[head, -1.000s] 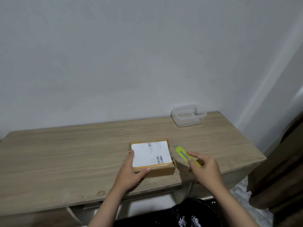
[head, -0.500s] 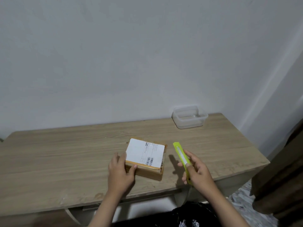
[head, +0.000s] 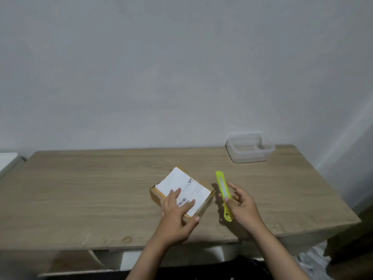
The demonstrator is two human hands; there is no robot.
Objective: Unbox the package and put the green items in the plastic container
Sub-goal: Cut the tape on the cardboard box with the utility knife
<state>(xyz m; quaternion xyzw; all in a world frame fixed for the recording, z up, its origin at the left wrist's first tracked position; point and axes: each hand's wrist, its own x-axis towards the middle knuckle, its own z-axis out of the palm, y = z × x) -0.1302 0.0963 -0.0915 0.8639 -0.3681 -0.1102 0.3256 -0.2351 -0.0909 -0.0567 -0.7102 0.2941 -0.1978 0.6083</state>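
Note:
A small brown cardboard package with a white shipping label lies turned at an angle in the middle of the wooden table, taped closed. My left hand rests on its near corner, fingers on the label and thumb against the front side. My right hand holds a yellow-green utility knife just right of the package, tip pointing away from me. A clear plastic container stands at the far right of the table with nothing in it.
A plain white wall rises behind the table. A white object shows at the left edge. A dark brown shape stands beyond the table's right corner. The table's front edge runs just in front of my forearms.
The package has been rotated clockwise under my left hand, which now lies further onto the label. My right hand has lifted the knife to point more upright, away from me.

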